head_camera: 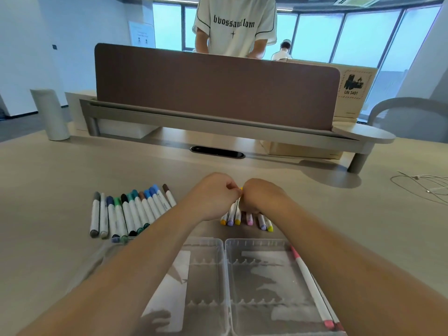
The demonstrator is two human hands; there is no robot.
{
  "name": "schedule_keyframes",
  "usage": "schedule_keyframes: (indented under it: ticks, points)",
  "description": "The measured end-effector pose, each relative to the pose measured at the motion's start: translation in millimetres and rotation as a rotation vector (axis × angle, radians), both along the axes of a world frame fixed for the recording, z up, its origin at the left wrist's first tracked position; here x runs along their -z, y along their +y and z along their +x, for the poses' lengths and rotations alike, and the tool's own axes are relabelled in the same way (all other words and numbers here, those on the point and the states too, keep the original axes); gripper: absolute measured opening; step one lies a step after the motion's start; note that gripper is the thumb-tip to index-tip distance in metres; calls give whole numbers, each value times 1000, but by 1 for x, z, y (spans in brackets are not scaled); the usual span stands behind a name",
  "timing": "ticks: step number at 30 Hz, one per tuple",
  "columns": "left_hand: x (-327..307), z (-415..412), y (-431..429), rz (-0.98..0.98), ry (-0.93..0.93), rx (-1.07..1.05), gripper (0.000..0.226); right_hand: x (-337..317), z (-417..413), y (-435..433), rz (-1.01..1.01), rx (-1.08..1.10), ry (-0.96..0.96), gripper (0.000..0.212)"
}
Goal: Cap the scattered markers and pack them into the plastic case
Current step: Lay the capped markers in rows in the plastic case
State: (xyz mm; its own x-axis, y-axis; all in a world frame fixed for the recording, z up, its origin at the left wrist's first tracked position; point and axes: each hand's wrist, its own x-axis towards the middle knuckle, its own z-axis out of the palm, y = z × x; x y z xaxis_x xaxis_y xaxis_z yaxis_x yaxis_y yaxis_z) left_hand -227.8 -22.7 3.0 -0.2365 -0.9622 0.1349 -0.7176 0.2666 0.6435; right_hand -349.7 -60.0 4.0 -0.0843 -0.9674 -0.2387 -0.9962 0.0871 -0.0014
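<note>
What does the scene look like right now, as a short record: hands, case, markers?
left hand: pinches yellow marker
right hand: grips the same marker, fist against the left
plastic case: open flat, nearest the camera
packed: pink marker in right half, along its right wall
left row: grey, blue, green, brown markers, capped
pastel group: under the hands

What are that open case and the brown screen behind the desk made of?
The case looks like clear, slightly glossy plastic: you can see through its walls, and moulded ridges catch light. The brown screen seems matte felt or fabric, with no glare, though I can't be sure.
</note>
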Motion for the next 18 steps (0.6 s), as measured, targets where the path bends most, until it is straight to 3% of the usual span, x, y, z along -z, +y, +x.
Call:
schedule_keyframes:
  ticks: [7,10,18]
  points:
    - [0,-2,21,26,-30,-33,28,-22,-14,30,126,-20,-72,43]
    - [2,-12,38,35,-68,-22,28,-33,-29,60,214,-4,-165,34]
    - [11,-51,85,-16,-318,134,25,-40,-69,143,157,2,-273,29]
